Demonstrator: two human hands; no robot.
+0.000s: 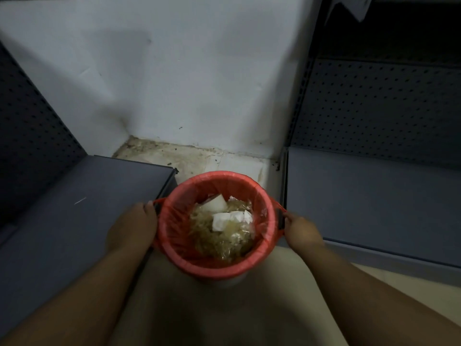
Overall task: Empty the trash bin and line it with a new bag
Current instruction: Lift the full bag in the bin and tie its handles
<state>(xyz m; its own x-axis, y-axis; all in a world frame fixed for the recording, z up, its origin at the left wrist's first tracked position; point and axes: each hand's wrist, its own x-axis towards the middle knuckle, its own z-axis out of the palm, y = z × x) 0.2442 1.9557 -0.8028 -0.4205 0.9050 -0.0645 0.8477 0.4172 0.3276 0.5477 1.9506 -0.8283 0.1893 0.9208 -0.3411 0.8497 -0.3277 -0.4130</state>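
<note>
A round trash bin lined with a thin red plastic bag is standing on the pale tiled floor, in the gap between 2 low grey metal shelves. The bag's edge is lying folded over the bin's rim, and 2 red loop handles are sticking out at opposite sides of the bin. The person's left hand is resting against the left side of the bin, its fingertips curling closed around the left loop handle. The right hand is reaching the right side of the bin, its fingers pinching narrowly on the right loop handle. Inside the bin, crumpled white paper is lying on top of clear plastic wrapping filled with yellowish scraps. Behind the bin, a white wall is meeting the stained floor. A dark perforated panel is rising above the shelf to the right of the bin, another to its left.
</note>
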